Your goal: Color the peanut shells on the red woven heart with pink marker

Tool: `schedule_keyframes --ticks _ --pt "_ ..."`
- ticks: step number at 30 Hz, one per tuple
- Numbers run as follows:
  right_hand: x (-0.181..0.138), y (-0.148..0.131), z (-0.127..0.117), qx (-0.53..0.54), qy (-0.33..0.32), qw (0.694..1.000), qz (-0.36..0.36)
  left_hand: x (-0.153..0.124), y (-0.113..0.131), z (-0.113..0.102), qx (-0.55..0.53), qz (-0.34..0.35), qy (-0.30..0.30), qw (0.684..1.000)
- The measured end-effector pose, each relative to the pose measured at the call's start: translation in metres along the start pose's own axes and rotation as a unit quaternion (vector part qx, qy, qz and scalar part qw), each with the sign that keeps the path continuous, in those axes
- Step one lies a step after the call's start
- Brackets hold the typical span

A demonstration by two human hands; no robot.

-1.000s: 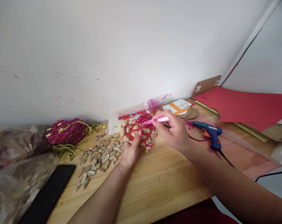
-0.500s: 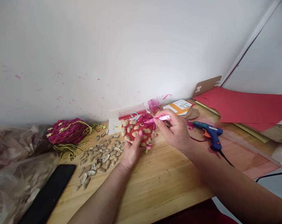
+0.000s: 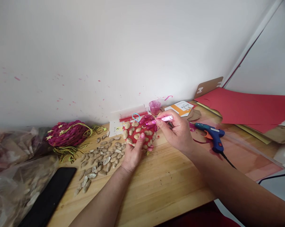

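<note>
A round red craft piece covered with peanut shells (image 3: pixel 133 136) is held up by my left hand (image 3: pixel 134 153), thumb across its front and fingers behind. Its upper right shells are coated in wet magenta paint; the others keep their tan colour. My right hand (image 3: pixel 176 130) pinches a brush with a white handle (image 3: pixel 166 118), its pink-stained tip touching the painted shells. A light-blue loop (image 3: pixel 135 117) shows at the piece's top. Behind it stands a clear cup (image 3: pixel 155 107) stained pink with paint.
Loose peanut shells (image 3: pixel 104 156) lie left of my left hand. Finished-looking magenta shell ornaments (image 3: pixel 70 133) with yellow cords, plastic bags (image 3: pixel 21 176) and a black phone (image 3: pixel 50 195) are farther left. A blue glue gun (image 3: pixel 213 135), its cord and red paper (image 3: pixel 246 107) lie right.
Almost nothing differs. My right hand and the brush have shifted very slightly, with the tip still at the painted shells; my left hand keeps its hold.
</note>
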State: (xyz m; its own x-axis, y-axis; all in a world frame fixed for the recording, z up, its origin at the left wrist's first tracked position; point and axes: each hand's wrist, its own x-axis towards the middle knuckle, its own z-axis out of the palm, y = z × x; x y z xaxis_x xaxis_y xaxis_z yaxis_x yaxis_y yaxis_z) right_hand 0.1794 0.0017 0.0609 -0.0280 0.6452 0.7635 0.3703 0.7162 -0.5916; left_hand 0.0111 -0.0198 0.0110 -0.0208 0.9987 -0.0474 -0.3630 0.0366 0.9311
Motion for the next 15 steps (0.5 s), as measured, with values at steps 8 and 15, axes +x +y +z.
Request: schedule_keyframes --ticks 8,15 --pt "-0.0001 0.0004 -0.0004 0.006 -0.006 1.0 0.005 0.0005 -0.0004 -0.0006 0.009 0.005 -0.003 1.0" --pt "0.0012 0.0007 0.0002 0.022 0.004 0.999 0.028 -0.0007 0.0007 0.0004 0.007 -0.003 -0.001 1.0"
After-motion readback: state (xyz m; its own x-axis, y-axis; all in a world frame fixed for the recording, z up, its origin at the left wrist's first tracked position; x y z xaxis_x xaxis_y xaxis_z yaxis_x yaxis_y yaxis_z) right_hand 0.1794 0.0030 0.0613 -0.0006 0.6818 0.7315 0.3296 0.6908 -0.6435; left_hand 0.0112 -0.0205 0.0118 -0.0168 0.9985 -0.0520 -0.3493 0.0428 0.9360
